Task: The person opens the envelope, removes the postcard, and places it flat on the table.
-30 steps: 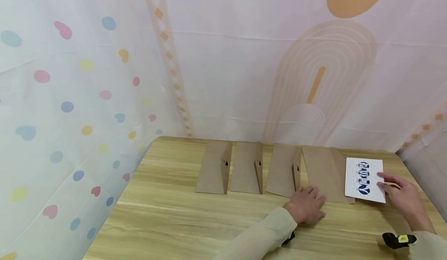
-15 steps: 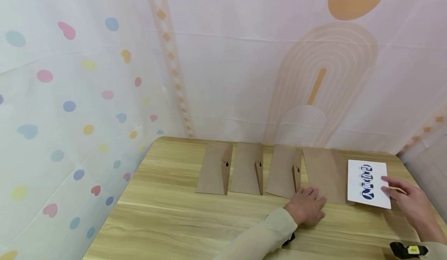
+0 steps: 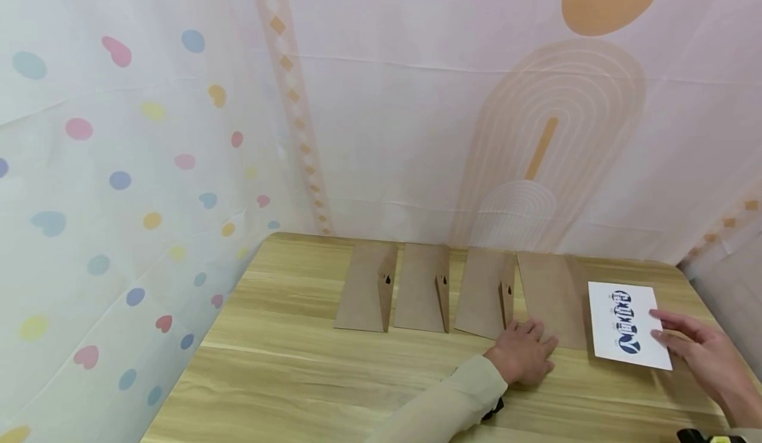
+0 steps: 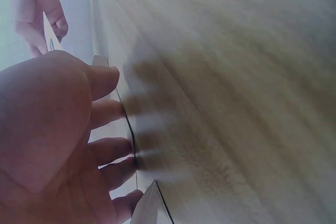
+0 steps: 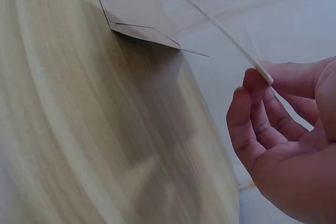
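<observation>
My right hand pinches the right edge of a white card with dark blue printing on it. In the right wrist view the card appears edge-on, raised off the table, between thumb and fingers. My left hand rests with fingers spread on the near edge of a brown paper envelope, whose right side lies close to the card. Seen from the left wrist, the left hand has its fingertips along the envelope's edge.
Three more brown envelopes, the first, the second and the third, lie in a row to the left, each with a flap partly raised. The wooden table meets a patterned cloth at its back edge.
The right hand has brought the white card up and nearer to me, drifting slightly right. The left hand has stayed where it was on the envelope.
</observation>
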The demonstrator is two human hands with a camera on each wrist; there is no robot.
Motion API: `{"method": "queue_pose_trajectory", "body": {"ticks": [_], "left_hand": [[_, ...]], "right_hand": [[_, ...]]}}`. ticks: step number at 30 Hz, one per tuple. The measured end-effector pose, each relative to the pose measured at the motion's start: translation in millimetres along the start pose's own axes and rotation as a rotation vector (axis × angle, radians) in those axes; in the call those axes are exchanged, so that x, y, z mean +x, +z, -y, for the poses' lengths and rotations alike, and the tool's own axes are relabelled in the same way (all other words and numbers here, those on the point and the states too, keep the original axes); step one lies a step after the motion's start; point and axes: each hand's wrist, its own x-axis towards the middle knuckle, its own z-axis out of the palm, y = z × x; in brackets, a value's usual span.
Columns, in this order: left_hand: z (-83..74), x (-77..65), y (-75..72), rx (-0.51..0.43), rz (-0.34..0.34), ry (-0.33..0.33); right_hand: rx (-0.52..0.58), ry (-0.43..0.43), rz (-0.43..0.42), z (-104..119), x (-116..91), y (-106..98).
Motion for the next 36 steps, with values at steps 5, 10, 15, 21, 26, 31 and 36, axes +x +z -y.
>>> {"method": "queue_pose_trajectory", "body": {"ticks": [5,10,15,21,26,31,36], "left_hand": [[-0.3,-0.2,-0.7,-0.003,0.004,0.000],[-0.6,-0.2,-0.4,-0.010,0.000,-0.002],[-0.4,-0.3,0.4,-0.008,0.000,-0.005],[-0.5,0.1,0.8,0.004,-0.004,-0.005],[0.0,0.2,0.9,-0.010,-0.010,-0.004],[-0.3,0.2,1.0,-0.015,-0.004,-0.009],[-0.5,0.3,1.5,-0.011,-0.007,-0.014]], "right_hand": [[-0.047,-0.003,0.050,-3,-5,-3],[-0.113,-0.004,0.067,-5,-9,-4],[-0.048,0.002,0.110,-9,-14,-6],[0.018,-0.014,0.190,-18,-20,-10],[-0.014,0.019,0.248,-21,-22,-12],[-0.078,0.156,0.313,-16,-24,-13],[-0.131,0.168,0.369,-20,-25,-13]]}}
